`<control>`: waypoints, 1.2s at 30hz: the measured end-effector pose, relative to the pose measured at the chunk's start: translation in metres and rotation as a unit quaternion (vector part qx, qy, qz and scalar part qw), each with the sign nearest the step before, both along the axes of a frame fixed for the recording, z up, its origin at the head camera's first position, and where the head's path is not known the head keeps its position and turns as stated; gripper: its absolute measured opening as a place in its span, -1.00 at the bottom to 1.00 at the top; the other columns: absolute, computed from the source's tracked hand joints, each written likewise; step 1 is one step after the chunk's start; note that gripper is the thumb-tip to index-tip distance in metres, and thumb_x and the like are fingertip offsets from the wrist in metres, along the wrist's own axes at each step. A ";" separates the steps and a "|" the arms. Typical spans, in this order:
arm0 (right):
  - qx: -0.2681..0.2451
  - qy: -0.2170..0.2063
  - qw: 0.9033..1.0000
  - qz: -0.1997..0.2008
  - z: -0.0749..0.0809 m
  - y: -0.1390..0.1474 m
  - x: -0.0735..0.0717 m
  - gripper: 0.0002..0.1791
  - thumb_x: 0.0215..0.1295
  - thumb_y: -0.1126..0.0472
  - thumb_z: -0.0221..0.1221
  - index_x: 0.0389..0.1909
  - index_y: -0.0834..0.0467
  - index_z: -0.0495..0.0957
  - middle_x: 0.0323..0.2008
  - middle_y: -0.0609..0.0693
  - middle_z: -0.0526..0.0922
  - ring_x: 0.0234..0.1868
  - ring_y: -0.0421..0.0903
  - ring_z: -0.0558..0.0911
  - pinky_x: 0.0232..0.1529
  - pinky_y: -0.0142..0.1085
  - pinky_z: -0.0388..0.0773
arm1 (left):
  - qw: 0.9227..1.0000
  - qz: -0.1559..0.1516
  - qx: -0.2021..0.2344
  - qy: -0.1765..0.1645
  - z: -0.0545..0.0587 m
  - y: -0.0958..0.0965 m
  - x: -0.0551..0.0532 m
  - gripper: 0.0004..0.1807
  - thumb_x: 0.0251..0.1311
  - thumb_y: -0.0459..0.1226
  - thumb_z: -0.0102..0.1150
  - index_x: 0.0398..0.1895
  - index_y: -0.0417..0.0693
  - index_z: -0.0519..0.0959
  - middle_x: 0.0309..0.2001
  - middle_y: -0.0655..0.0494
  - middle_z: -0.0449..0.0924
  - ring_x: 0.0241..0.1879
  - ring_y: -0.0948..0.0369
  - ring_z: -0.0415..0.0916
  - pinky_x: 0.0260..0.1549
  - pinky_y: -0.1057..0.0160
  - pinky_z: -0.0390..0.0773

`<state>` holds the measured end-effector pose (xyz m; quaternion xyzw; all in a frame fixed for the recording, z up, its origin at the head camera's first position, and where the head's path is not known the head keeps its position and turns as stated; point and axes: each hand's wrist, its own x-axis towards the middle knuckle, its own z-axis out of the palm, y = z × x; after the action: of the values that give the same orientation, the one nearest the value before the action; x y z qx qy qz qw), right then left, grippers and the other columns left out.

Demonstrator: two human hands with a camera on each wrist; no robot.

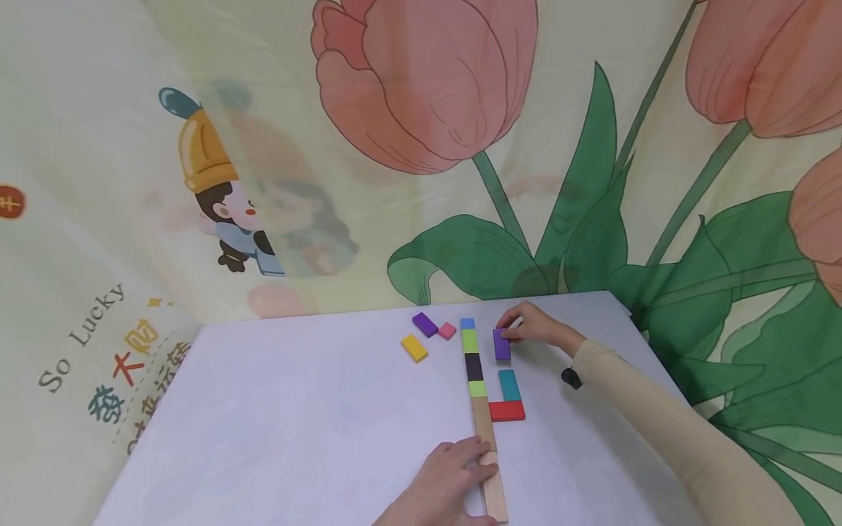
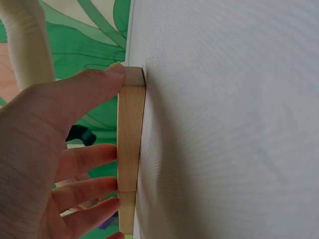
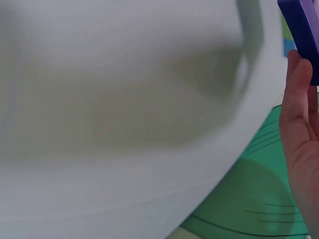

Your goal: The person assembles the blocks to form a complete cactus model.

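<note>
Fingers (image 1: pixel 511 315) of the right hand (image 1: pixel 541 326) pinch a purple block (image 1: pixel 502 348) near its far end, just right of a straight row of blocks; whether its lower end touches the bench (image 1: pixel 296 409) cannot be told. Because the grip is at one end, the block could pivot or slip if the pinch loosens, and a swing to the left might strike the black block (image 1: pixel 473 367) and push it out of line.

Closer to the person, a teal block (image 1: pixel 509 385) stands against a red block (image 1: pixel 506 411), whose left end meets or nearly meets the row. A low sweep of the right hand could nudge the teal block, and the red one might pass that push on to the row.

At the near end, the left hand (image 1: pixel 447 476) has its fingers spread and fairly straight, tips touching the side of the two wooden blocks (image 2: pixel 131 139), thumb at the end. Uneven sideways pressure there would probably open or skew the joint between them.

Beyond, left of the row, lie a yellow block (image 1: pixel 414 348), a second purple block (image 1: pixel 425 324) and a pink block (image 1: pixel 447 332); a careless reach across to these could knock the row's far end, a small blue block (image 1: pixel 468 323).
</note>
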<state>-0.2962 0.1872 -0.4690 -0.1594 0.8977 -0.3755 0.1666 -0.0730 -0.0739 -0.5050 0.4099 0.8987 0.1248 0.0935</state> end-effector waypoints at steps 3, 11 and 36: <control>-0.005 -0.001 1.000 0.003 -0.006 0.004 0.003 -0.81 0.23 0.35 0.23 -0.14 0.29 0.67 -0.11 0.21 0.65 -0.19 -0.06 0.63 -0.20 -0.25 0.68 | 1.000 0.002 -0.002 0.002 0.000 -0.002 0.000 -0.26 0.11 0.41 -0.02 0.30 0.34 0.43 0.40 0.28 0.30 0.37 0.26 0.25 0.18 0.13 0.46; -0.025 -0.006 1.000 -0.006 -0.016 0.001 0.007 -0.80 0.24 0.37 0.22 -0.13 0.31 0.67 -0.10 0.24 0.66 -0.20 -0.07 0.63 -0.16 -0.24 0.68 | 1.000 0.005 -0.001 -0.001 0.002 -0.002 0.000 -0.26 0.10 0.41 -0.01 0.30 0.35 0.43 0.40 0.31 0.29 0.36 0.27 0.24 0.18 0.15 0.47; -0.019 -0.053 0.998 -0.027 -0.024 -0.003 0.009 -0.77 0.25 0.34 0.23 -0.08 0.29 0.65 -0.08 0.21 0.66 -0.25 -0.12 0.61 -0.09 -0.25 0.66 | 1.000 0.001 -0.003 0.009 0.001 -0.001 0.001 -0.27 0.11 0.41 -0.02 0.31 0.36 0.42 0.41 0.31 0.28 0.38 0.26 0.24 0.19 0.16 0.46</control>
<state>-0.2874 0.1847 -0.4932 -0.1177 0.8844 -0.4047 0.2006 -0.0718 -0.0747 -0.5040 0.4098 0.9003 0.1186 0.0860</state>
